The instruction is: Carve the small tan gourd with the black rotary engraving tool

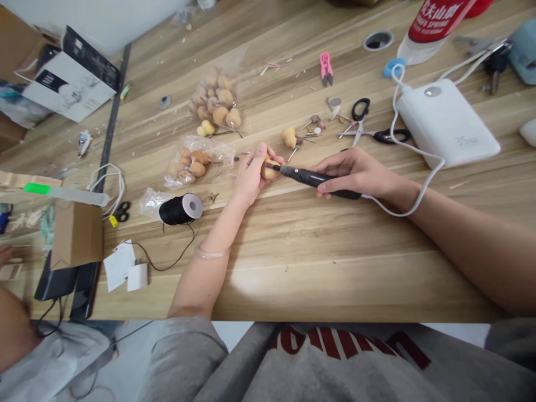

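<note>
L hand (250, 177) round gourd (271, 173), R hand (360, 170) round blk tool (312, 178), cable (426, 190) over wrist (400, 192), scissors (359, 133) nr

Wears a grey shirt (335, 379) with big, dark red letters (325, 343) across the front. Has loose, short grey sleeves (184, 352), with folds on the left one. Also wears a thin, pale band (209, 255) round the left arm (226, 226), maybe see-through.

On the bench (318, 273), a cord spool (176, 210) lies left of the left hand (250, 177). A power bank (450, 124) lies before a bottle (435, 28), farther right.
</note>
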`<state>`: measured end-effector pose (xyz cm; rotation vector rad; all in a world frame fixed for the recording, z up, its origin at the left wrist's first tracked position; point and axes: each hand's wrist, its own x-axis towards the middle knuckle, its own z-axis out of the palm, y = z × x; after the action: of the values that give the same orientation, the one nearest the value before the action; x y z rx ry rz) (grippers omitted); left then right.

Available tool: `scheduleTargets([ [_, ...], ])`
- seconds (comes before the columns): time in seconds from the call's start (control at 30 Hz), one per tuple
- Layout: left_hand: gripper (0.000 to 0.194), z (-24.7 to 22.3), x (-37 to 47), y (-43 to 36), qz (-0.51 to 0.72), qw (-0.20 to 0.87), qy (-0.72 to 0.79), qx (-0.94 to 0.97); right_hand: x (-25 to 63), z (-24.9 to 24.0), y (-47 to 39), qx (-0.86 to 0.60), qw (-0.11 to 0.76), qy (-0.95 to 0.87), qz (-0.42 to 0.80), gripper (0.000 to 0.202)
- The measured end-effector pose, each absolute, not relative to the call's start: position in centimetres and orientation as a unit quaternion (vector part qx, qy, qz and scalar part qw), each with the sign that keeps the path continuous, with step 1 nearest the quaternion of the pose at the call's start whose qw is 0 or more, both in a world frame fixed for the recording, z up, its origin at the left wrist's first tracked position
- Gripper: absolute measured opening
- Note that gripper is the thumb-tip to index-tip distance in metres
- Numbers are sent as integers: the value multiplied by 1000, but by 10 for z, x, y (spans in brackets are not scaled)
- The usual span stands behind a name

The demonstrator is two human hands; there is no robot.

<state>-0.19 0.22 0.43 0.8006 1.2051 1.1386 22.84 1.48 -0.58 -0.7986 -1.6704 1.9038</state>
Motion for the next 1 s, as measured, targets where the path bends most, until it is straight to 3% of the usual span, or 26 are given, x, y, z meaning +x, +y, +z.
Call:
scheduleTargets([
  [1.0,28,3,-2,2,492,608,505,364,228,-5,15,-298,251,-599,700,33],
])
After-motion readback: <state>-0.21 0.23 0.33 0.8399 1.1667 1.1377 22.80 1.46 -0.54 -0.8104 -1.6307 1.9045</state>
